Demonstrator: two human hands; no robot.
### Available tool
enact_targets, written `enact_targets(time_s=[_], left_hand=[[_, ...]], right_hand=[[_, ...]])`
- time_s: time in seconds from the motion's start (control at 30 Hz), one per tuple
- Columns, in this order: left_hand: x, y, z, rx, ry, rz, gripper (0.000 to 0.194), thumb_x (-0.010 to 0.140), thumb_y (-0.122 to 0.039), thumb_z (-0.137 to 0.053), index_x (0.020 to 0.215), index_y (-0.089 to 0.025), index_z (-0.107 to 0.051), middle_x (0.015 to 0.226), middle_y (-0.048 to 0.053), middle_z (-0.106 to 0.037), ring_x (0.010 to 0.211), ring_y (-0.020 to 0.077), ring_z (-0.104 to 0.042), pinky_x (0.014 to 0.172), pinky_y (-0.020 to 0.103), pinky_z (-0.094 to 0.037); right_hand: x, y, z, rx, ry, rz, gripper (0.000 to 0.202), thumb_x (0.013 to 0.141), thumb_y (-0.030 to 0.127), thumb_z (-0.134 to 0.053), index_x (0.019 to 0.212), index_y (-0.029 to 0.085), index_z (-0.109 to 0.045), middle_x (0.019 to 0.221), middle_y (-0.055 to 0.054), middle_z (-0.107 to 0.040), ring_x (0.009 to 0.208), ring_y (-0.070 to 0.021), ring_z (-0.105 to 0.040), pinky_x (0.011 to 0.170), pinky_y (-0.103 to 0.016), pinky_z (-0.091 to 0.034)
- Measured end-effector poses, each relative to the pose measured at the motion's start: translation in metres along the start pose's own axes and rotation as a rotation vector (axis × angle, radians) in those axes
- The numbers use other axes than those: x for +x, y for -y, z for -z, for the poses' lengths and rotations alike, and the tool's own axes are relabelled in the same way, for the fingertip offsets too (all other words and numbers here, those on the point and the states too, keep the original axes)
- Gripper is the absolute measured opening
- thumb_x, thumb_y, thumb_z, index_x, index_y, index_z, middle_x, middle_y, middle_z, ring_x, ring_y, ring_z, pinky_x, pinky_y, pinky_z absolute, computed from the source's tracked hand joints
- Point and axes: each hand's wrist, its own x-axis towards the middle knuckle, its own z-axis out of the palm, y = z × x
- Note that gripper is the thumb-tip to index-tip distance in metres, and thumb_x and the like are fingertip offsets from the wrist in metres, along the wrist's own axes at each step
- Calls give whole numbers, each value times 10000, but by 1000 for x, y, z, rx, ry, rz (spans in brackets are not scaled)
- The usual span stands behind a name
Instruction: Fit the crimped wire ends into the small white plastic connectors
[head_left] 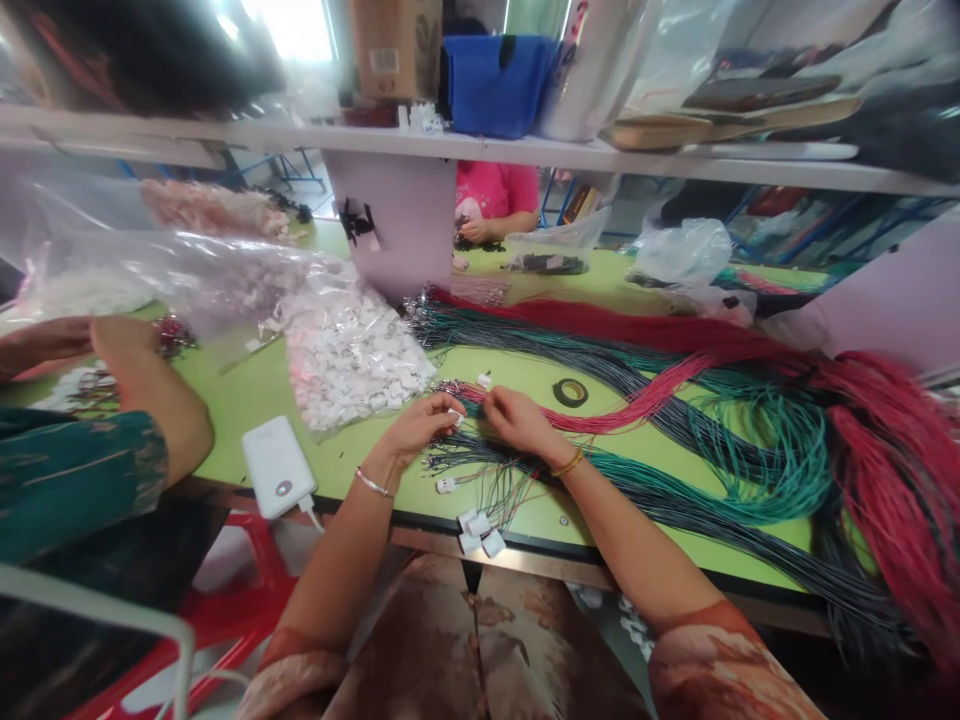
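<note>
Between the thumb and fingertips of my left hand (412, 432) is a small white connector housing (454, 418). My right hand (523, 422) is just to its right, fingers pinched together over the wires; what they grip is too small to make out. Red wires (600, 420) run behind my right hand, with their terminal ends near my left fingertips. Green wires (645, 470) and black wires (675, 525) lie nearer to me. Below my hands, several white connectors (480, 530) with thin wires attached hang at the table edge. Another white connector (484, 380) lies just beyond my fingers.
A plastic bag of white housings (352, 350) lies left of my hands, near a white power bank (277, 465) with a cable. Black tape (570, 392) sits to the right. A co-worker's arm (150, 390) is at far left. A shelf (300, 135) spans the back, holding a blue bin (499, 85).
</note>
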Motion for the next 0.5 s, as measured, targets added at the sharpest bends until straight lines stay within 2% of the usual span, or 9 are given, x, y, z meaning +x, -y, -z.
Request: enact_targets(time_s=[0.1,0.2,0.33,0.5], left_hand=[[1,1,-1,-105,-37,-34,211,655,-240,-736,811,-133,-641,751,5,-593,624,74,-487,606,216,-381],[3,2,-2,-188,-33,-50,219,662,-241,-750,817,-132,-640,790,16,-604,649,77,-498,636,218,-401],[5,5,-4,-253,-15,-57,216,675,-223,-753,832,-125,-640,847,29,-621,683,79,-510,656,210,-409],[5,6,-6,-323,4,-44,203,701,-211,-749,839,-122,-630,919,56,-646,715,89,-521,666,215,-414]], right_hand=[[0,-2,7,386,-7,-22,243,888,381,-438,773,174,-493,686,10,-501,627,-114,-425,605,-232,-348],[-1,1,9,584,76,5,265,855,421,-488,774,169,-500,697,27,-471,637,-99,-407,612,-222,-350],[-2,4,3,607,67,-18,280,828,431,-527,748,164,-512,670,32,-455,617,-93,-378,582,-220,-327],[-2,5,-6,540,13,-55,237,812,368,-516,682,172,-487,604,41,-417,564,-88,-344,533,-220,-285]])
